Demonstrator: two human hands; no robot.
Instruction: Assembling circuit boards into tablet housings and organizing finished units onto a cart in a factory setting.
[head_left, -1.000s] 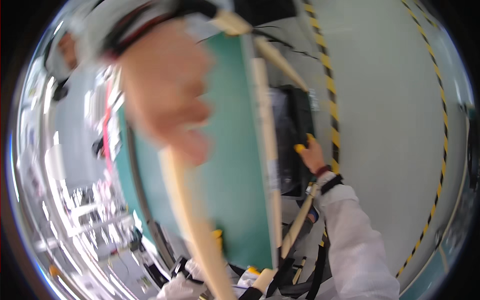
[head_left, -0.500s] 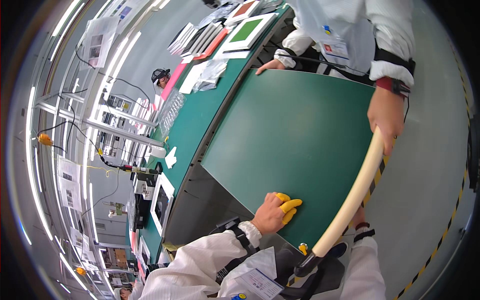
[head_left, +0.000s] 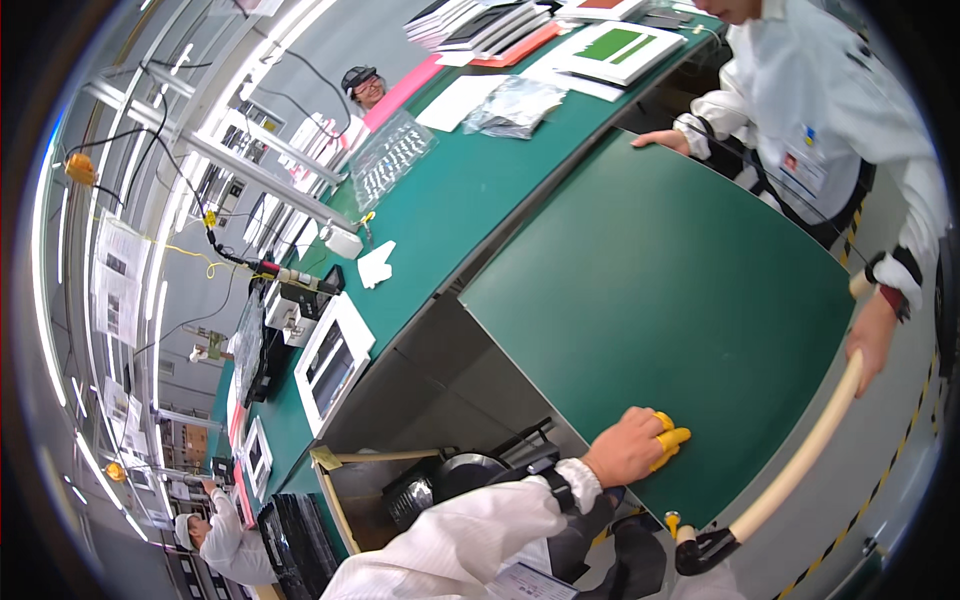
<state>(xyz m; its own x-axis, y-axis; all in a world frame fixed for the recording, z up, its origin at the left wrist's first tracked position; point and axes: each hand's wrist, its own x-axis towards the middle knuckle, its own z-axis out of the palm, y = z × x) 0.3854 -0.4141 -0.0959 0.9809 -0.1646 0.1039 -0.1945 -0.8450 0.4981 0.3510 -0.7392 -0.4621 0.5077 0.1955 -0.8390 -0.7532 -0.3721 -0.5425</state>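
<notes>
A large green board (head_left: 650,310) lies in front of me, with a cream tube (head_left: 800,465) curving along its right side into a black joint (head_left: 706,550). My left hand (head_left: 640,443), yellow covers on some fingertips, rests palm down near the board's near left edge. Its bent fingers lie on the surface, a little apart; the thumb is hidden. My right hand is out of sight; only a blurred pale patch shows under the joint. Across the board, a co-worker's hand (head_left: 872,345) grips the tube's far end, and their other hand (head_left: 662,141) touches the far left corner.
To the left runs a long green workbench (head_left: 450,215) with a white frame (head_left: 335,362), a clear tray (head_left: 388,160), plastic bags (head_left: 515,105) and stacked panels. Beneath my left arm stands an open box (head_left: 365,500). Striped floor tape (head_left: 880,490) runs at the right.
The board and tube now sit farther right in the picture, and more workbench shows. My left hand stays on the board. My right hand, seen earlier beside the tube, has left the view.
</notes>
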